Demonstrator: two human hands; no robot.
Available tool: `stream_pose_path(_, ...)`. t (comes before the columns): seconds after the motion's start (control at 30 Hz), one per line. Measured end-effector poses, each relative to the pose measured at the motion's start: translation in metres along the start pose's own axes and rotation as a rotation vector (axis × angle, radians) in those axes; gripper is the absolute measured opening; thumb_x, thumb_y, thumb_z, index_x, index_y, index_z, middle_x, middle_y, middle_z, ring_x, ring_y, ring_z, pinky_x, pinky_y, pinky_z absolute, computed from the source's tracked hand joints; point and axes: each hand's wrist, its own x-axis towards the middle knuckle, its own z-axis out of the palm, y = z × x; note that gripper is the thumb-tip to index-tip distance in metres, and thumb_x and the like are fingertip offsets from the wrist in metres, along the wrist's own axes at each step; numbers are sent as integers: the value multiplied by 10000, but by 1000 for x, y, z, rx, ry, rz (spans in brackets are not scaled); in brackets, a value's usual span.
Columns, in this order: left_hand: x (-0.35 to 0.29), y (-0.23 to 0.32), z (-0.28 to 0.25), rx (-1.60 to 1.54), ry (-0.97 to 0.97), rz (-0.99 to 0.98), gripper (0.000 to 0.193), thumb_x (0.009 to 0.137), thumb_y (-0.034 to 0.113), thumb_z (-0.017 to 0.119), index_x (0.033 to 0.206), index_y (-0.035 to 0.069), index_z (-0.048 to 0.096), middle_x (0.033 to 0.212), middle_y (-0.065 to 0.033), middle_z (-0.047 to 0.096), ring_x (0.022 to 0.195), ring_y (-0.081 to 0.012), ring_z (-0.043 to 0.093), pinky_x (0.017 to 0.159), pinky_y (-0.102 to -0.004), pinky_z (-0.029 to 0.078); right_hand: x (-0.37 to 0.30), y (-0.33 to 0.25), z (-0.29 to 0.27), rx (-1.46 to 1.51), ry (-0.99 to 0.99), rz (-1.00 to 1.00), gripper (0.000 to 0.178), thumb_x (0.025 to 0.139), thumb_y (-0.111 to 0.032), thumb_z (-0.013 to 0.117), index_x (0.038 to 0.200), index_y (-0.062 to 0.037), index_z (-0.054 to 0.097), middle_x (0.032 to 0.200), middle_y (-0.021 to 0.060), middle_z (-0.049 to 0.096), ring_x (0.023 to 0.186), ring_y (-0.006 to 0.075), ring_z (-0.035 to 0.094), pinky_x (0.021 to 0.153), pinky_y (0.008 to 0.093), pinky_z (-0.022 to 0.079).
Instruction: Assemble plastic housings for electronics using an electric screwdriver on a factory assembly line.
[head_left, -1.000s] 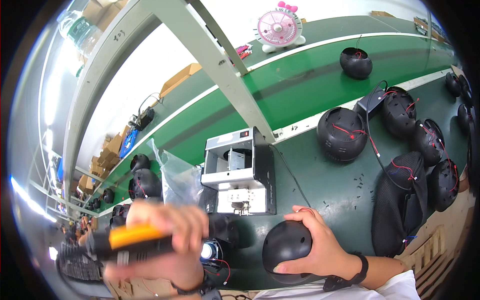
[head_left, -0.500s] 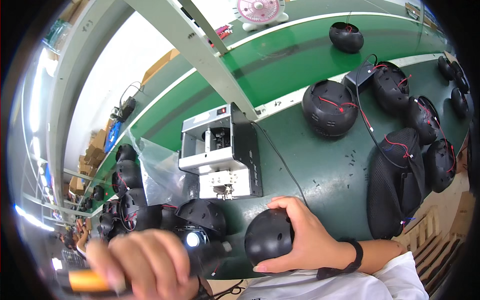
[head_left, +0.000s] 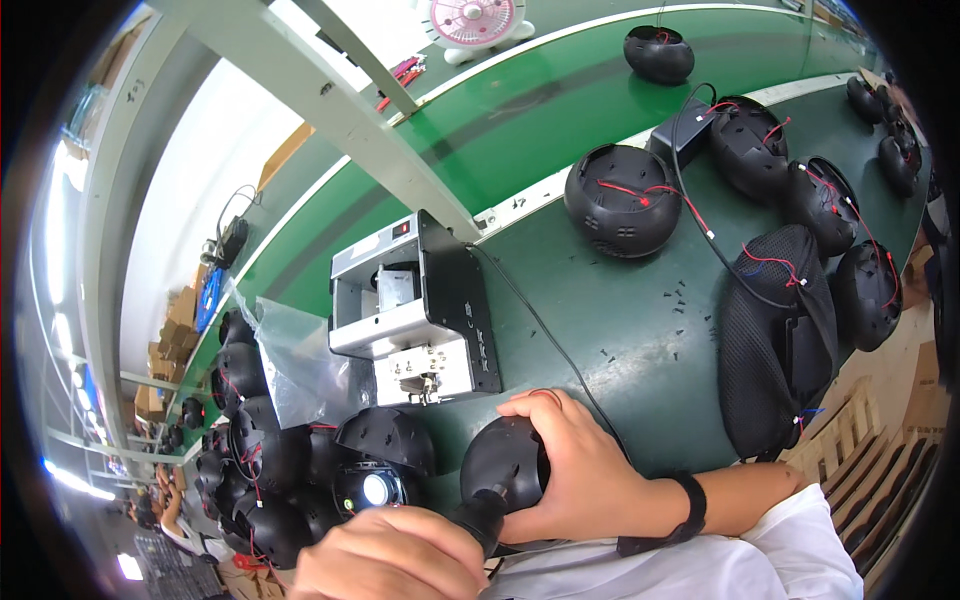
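My right hand [head_left: 580, 465] curves over a round black plastic shell [head_left: 492, 462] at the table's near edge, fingers on its far side and thumb on the near side. From the lower left, my left hand [head_left: 400, 560] is closed around a black screwdriver [head_left: 482, 515]. The driver's front end meets the shell near my right thumb; a screw at the tip cannot be made out. Just beyond the hands stands a grey and black screw feeder [head_left: 415, 310]. Next to my left hand, a bright round light [head_left: 379, 489] shines in front of an open black half-shell [head_left: 390, 438].
More black shells [head_left: 275, 440] crowd the left, beside a clear plastic bag [head_left: 305, 365]. Open shells with red wires [head_left: 622, 205] stand at the back right, near a black mesh-covered piece [head_left: 775, 350]. Small dark screws [head_left: 675, 320] lie scattered. A cable [head_left: 545, 330] crosses the table.
My left hand has swung right and down, bringing the screwdriver against the shell. My right hand keeps its hold on the shell. The whole view has shifted slightly.
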Motion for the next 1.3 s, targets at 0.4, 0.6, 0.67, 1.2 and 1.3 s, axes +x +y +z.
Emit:
stream_pose_path(0.4, -18, -31, -1, -100, -94, 253, 94, 891, 44, 593, 837, 48, 516, 680, -91, 605, 553, -210, 597, 539, -350, 511, 0, 7, -4, 43, -2, -100, 1095, 561, -518, 906, 1361, 37, 405, 1363, 286, 440, 1239, 466, 473, 1033, 484, 415)
stream_pose_path(0.6, -17, -28, 2, -37, -82, 295, 138, 914, 81, 623, 840, 35, 515, 649, -83, 576, 508, -200, 560, 517, -339, 500, 3, 19, -26, 53, -200, -384, 1126, 591, -463, 914, 1471, -56, 342, 1463, 327, 319, 1349, 499, 350, 1104, 512, 332)
stream_pose_path(0.67, -13, -26, 12, 20, 178, 229, 196, 935, 154, 648, 867, 26, 516, 627, -66, 548, 470, -197, 528, 497, -336, 493, 8, 20, -27, 39, -235, -460, 1066, 613, -410, 907, 1468, -90, 356, 1435, 322, 353, 1326, 476, 375, 1106, 505, 335)
stream_pose_path(1.2, 2, -50, -76, -138, 917, -577, 909, 779, 935, 329, 1009, 88, 565, 552, 58, 397, 446, -93, 374, 474, -276, 342, 15, 9, -37, 57, -421, -212, 1106, 565, -490, 930, 1485, -209, 385, 1564, 332, 85, 1418, 536, 249, 1089, 541, 381)
stream_pose_path(1.3, 7, -4, -74, -315, 703, -343, 690, 934, 754, 399, 1087, 91, 512, 619, 63, 428, 473, -66, 407, 471, -271, 370, 17, 9, -34, 101, -440, -195, 1095, 553, -403, 929, 1483, -232, 377, 1564, 329, 74, 1412, 541, 251, 1074, 550, 390)
